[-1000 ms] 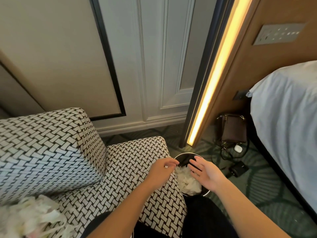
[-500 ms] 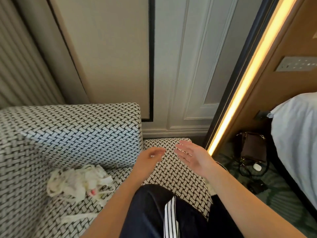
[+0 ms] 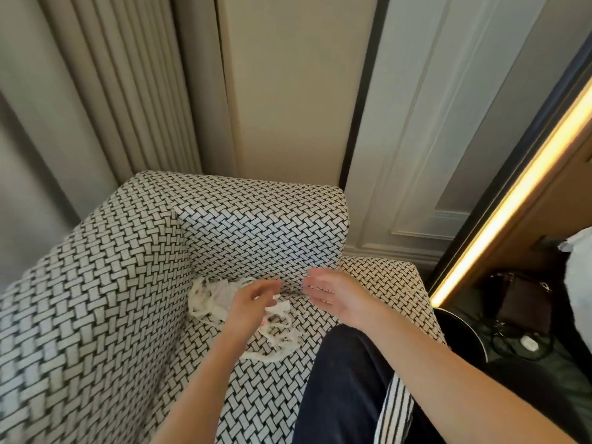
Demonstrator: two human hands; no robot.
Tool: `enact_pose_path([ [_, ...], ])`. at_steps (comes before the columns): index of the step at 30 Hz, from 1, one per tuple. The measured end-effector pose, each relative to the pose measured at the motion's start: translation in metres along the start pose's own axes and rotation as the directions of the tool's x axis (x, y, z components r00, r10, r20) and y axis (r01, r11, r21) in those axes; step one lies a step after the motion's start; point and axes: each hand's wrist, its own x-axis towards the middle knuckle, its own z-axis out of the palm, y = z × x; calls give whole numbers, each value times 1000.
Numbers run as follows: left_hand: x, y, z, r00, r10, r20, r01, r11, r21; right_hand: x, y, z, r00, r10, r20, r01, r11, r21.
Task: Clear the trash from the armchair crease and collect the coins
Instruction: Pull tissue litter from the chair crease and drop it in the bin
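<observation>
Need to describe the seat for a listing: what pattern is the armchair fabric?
Black-and-white basket weave on the armchair, clearest in the head view.

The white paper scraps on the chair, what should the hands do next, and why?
Probably lower the left hand and scoop up the white paper scraps. Both hands are open and empty, the right hand hovers beside, and the pile lies in the armchair crease.

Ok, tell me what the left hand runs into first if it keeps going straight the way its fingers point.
Probably the armchair's black-and-white woven back cushion. The open left hand hovers above the white shredded paper trash, fingers aimed past it; depth is unclear.
</observation>
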Motion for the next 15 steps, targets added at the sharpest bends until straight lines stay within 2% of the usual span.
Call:
enact_pose_path([
  [3, -4, -16, -17, 998, -44, -42, 45, 999, 13, 5, 15, 23, 1000, 7, 27, -3, 991, -136],
  [5, -6, -28, -23, 994, -86, -71, 86, 996, -1, 11, 34, 36, 999, -3, 43, 17, 949, -314],
  [6, -6, -31, -22, 991, -106, -76, 105, 994, -14, 12, 42, 37, 999, -15, 53, 37, 897, -440],
  [9, -13, -47, -21, 984, -161, -78, 159, 987, -26, 15, 74, 39, 993, -10, 115, 97, 617, -781],
  [13, -22, -62, -17, 975, -213, -60, 214, 977, 16, 25, 103, 36, 953, 68, 294, 271, 239, -933],
  [15, -24, -67, -18, 967, -243, -78, 247, 968, 41, 33, 114, 37, 940, 150, 307, 295, 92, -951],
])
